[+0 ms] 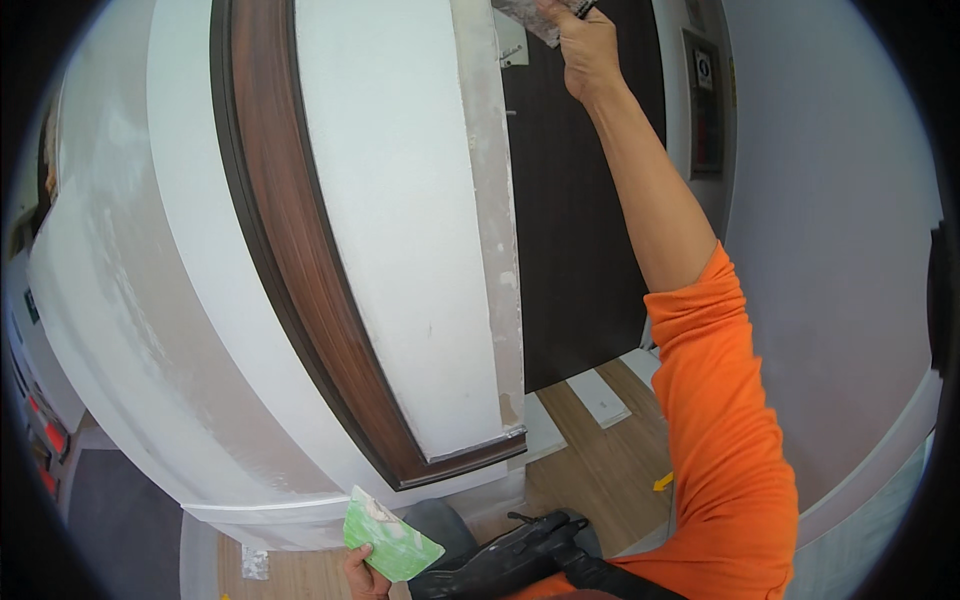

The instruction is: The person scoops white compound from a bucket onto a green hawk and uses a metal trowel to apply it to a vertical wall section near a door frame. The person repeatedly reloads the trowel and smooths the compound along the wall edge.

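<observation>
My right hand [588, 55] is raised high at the top edge, closed around a putty knife [533, 17] with a smeared grey blade; part of it runs out of the picture. It is beside the upper end of a wall corner, where a greyish plastered strip [488, 190] runs down the edge of a white wall panel [385, 200]. Low down, my left hand [367, 572] grips a green plate [395, 540] by its edge. A whitish lump of putty [380, 512] and pale smears lie on the plate.
Brown wooden trim [290, 170] frames the white panel. Right of the corner stands a dark door [580, 230]. White boards [598, 398] and a yellow arrow marker [662, 482] lie on the wooden floor [600, 455]. A black bag [520, 555] hangs at my body.
</observation>
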Available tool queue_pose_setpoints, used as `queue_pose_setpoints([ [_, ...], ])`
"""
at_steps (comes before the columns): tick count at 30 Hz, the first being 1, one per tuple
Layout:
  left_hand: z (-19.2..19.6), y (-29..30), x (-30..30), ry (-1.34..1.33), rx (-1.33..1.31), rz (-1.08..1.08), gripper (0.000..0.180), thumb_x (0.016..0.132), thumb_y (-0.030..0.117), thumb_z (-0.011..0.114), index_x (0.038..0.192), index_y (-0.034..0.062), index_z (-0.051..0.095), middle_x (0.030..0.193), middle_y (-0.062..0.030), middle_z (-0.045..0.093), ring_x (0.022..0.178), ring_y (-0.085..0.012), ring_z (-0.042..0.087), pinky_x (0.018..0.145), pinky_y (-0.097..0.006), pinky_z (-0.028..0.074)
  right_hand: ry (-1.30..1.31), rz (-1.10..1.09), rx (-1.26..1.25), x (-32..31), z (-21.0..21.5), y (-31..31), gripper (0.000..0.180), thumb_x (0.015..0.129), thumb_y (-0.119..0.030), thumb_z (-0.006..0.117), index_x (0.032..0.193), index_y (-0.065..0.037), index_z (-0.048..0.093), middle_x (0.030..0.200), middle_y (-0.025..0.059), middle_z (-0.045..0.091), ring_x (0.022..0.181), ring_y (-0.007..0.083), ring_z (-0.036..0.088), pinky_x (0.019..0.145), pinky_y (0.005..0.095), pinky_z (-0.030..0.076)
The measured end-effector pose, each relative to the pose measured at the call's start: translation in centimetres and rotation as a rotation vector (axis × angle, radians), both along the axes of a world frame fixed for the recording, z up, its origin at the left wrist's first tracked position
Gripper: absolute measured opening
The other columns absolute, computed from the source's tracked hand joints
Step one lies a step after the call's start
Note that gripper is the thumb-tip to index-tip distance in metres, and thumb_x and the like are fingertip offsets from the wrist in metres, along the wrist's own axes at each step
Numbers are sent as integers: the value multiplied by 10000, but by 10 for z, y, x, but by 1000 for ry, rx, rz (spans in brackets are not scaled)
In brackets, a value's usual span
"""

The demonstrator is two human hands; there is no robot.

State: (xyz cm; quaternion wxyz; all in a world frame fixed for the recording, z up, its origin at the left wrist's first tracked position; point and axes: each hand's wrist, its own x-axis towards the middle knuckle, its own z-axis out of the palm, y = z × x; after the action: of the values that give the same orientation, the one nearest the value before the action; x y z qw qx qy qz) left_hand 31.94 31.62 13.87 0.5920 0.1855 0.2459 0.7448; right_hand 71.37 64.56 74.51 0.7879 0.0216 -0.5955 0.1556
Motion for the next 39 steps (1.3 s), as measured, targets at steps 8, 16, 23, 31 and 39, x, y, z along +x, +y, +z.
queue_pose_setpoints([
  [8, -4, -5, -3, 3, 7, 49, 764, 751, 78, 652, 1485, -10, 456, 1367, -201, 612, 1242, -399, 608, 1119, -544, 462, -142, -25, -109, -1, -19, -25, 143, 950, -32, 648, 1057, 6, 737, 978, 59, 755, 835, 165, 714, 762, 307, 560],
  [16, -2, -4, 3, -35, -4, 24, 758, 757, 66, 651, 1486, -12, 455, 1372, -197, 611, 1247, -395, 607, 1122, -544, 461, -180, 25, -116, -2, -44, -44, 160, 906, 0, 664, 1049, 22, 732, 966, 70, 748, 817, 181, 704, 747, 325, 560],
  [23, -5, -5, 1, -29, -2, -21, 748, 760, 65, 668, 1475, -11, 462, 1368, -190, 613, 1241, -390, 612, 1116, -540, 467, -254, -121, -139, 11, -85, -47, 248, 928, -133, 712, 1101, 45, 715, 1016, 77, 734, 865, 146, 676, 783, 304, 534],
  [31, -3, -5, 0, -24, -16, -25, 742, 765, 64, 670, 1474, -8, 464, 1363, -197, 615, 1241, -396, 610, 1114, -541, 469, -186, -307, -64, 16, -130, -59, 268, 920, -74, 726, 1178, -2, 725, 1074, 57, 748, 967, 164, 691, 848, 307, 563],
  [39, 8, -6, 4, 5, -1, 38, 739, 765, 53, 645, 1474, -28, 456, 1405, -198, 584, 1295, -393, 569, 1155, -538, 421, -279, -1297, 915, 17, -137, -2, 571, 715, -154, 865, 1251, -292, 724, 1178, -23, 646, 1140, 191, 608, 1007, 301, 569],
])
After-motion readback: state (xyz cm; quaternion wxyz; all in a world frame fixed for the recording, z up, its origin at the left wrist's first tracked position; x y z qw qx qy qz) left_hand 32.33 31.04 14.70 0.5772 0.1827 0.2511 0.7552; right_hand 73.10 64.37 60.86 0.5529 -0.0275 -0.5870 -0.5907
